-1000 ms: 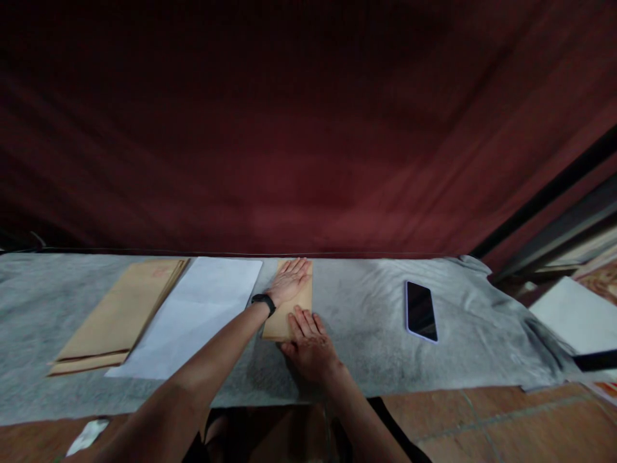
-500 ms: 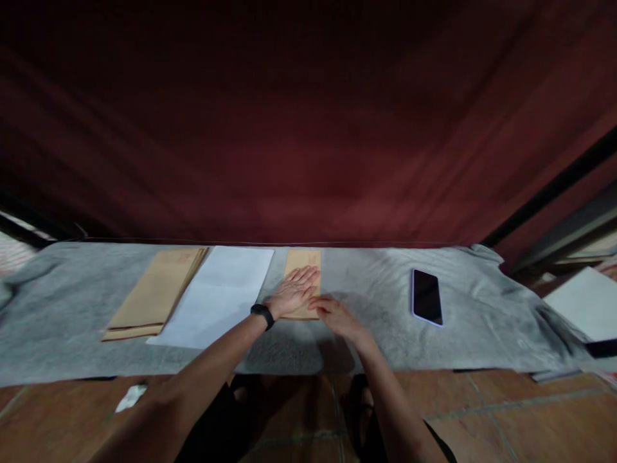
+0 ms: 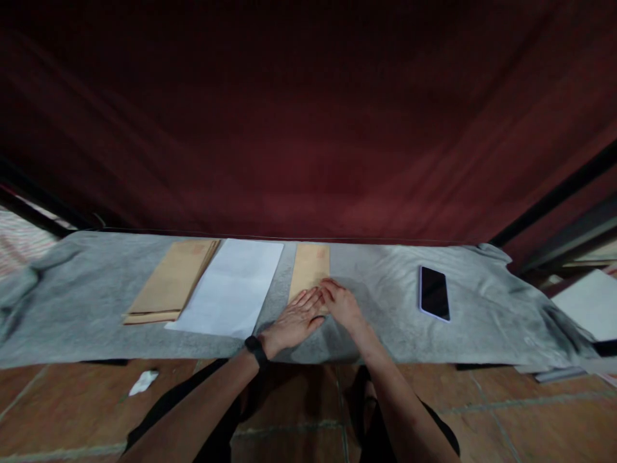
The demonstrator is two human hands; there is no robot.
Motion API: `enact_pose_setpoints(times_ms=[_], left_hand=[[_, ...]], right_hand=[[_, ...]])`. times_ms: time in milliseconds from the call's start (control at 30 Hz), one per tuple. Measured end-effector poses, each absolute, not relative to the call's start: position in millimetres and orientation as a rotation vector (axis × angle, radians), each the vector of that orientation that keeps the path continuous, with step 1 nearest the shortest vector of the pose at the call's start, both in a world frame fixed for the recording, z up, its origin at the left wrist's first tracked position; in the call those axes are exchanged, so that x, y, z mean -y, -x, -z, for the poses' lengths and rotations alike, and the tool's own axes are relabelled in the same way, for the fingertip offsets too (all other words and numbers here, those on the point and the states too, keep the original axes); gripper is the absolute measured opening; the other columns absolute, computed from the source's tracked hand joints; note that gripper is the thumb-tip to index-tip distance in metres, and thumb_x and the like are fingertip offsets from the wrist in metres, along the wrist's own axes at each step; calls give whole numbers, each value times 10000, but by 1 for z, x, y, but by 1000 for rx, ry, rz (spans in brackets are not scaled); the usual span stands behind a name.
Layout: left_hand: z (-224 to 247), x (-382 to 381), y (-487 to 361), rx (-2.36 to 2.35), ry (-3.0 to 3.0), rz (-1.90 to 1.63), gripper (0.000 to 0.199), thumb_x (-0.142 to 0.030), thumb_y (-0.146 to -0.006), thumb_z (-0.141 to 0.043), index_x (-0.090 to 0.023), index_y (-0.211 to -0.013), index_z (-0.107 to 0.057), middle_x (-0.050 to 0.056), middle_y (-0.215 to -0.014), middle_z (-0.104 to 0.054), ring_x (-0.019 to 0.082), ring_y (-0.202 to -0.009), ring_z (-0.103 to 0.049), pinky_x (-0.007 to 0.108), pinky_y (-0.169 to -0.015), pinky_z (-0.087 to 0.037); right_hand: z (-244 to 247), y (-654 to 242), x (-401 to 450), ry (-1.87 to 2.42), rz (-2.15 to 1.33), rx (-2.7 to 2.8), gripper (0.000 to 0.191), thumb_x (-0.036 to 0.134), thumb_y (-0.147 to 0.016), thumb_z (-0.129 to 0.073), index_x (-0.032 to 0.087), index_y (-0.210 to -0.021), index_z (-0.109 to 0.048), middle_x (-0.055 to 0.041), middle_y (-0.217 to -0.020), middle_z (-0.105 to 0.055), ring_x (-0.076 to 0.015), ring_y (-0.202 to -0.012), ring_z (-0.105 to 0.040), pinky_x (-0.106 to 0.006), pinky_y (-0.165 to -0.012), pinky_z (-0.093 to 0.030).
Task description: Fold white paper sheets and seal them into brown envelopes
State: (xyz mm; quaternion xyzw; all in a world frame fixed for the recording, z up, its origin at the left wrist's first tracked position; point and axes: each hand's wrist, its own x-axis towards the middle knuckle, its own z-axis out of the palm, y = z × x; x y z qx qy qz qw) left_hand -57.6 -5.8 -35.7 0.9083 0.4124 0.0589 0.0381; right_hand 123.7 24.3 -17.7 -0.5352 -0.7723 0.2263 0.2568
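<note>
- Left hand (image 3: 295,320): grip open, flat, fingers on near end of brown envelope (image 3: 311,270).
- Right hand (image 3: 341,303): grip open, fingertips on envelope's near right corner.
- Envelope lies on grey cloth (image 3: 376,302), right of white sheet (image 3: 231,286).

A tan envelope (image 3: 311,270), a tan envelope stack (image 3: 171,283) and a white sheet (image 3: 231,286) lie on grey cloth (image 3: 385,308), with a black-screened phone (image 3: 434,293), dark red curtain (image 3: 308,128) and brown floor tiles (image 3: 506,411).

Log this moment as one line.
left hand: flat on brown envelope | right hand: on envelope's near end | phone: apart, right
</note>
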Motion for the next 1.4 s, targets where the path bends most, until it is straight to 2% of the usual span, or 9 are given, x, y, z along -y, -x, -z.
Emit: enact_pose_setpoints(times_ms=[133, 233, 333, 533, 733, 900, 1133, 1267, 1400], left_hand=[[42, 19, 57, -1302, -2770, -262, 554, -434, -1026, -377, -121, -1481, -418, 158, -1511, -495, 237, -1455, -384, 461, -1227, -218], [38, 28, 59, -1268, -2768, -193, 641, -526, -1010, -368, -109, -1497, -388, 174, -1545, -446, 265, -1487, -323, 491, -1231, -164], [28, 37, 61, -1258, -2735, -114, 700, -592, -1003, -309, -118, -1517, -363, 178, -1575, -399, 281, -1512, -263, 516, -1233, -106], [17, 49, 61, -1299, -2676, -105, 706, -585, -996, -345, -110, -1518, -372, 188, -1579, -385, 295, -1513, -254, 568, -1221, -137], [19, 57, 56, -1369, -2654, -76, 740, -589, -984, -394, -72, -1514, -373, 205, -1605, -318, 319, -1531, -192, 629, -1210, -145], [19, 56, 55, -1350, -2645, -25, 736, -590, -990, -376, -76, -1516, -375, 205, -1601, -319, 322, -1530, -196, 630, -1208, -163], [19, 60, 59, -1422, -2609, 14, 827, -624, -965, -397, -32, -1536, -312, 246, -1602, -282, 347, -1538, -145, 621, -1201, -210], [20, 64, 63, -1504, -2627, 2, 783, -582, -973, -417, -47, -1536, -315, 243, -1603, -294, 346, -1523, -208, 566, -1193, -263], [18, 62, 57, -1552, -2688, 19, 686, -469, -981, -467, 1, -1474, -392, 294, -1548, -376, 380, -1473, -327, 559, -1172, -293]], right_hand=[[33, -104, -20, 1379, -453, 2279, 424, 321, -1050, -351, 195, -1373, -595, -76, -1499, -529, -168, -1404, -460, -353, -1188, -349], [40, -98, -15, 1450, -348, 2415, 490, 387, -1067, -287, 222, -1495, -460, -61, -1604, -372, -187, -1497, -306, -438, -1236, -248], [42, -98, -10, 1492, -310, 2475, 522, 411, -1076, -208, 254, -1553, -353, -35, -1643, -277, -179, -1520, -243, -442, -1243, -212], [38, -97, -8, 1566, -230, 2502, 541, 403, -1076, -145, 256, -1576, -289, -39, -1649, -257, -179, -1527, -219, -447, -1234, -215], [37, -94, -7, 1612, -186, 2537, 559, 415, -1074, -128, 234, -1577, -294, -51, -1664, -212, -193, -1531, -208, -438, -1236, -204], [44, -98, -3, 1598, -136, 2495, 559, 422, -1076, -136, 232, -1587, -257, -49, -1662, -222, -194, -1536, -188, -454, -1241, -177], [42, -102, -1, 1593, -205, 2503, 546, 413, -1075, -184, 251, -1594, -229, -49, -1660, -227, -200, -1536, -188, -463, -1242, -166], [41, -102, 1, 1598, -194, 2505, 550, 404, -1072, -234, 225, -1592, -242, -74, -1655, -228, -217, -1533, -201, -479, -1241, -175], [41, -106, 1, 1578, -205, 2540, 545, 391, -1070, -257, 217, -1586, -263, -68, -1657, -224, -217, -1531, -210, -474, -1244, -175]])
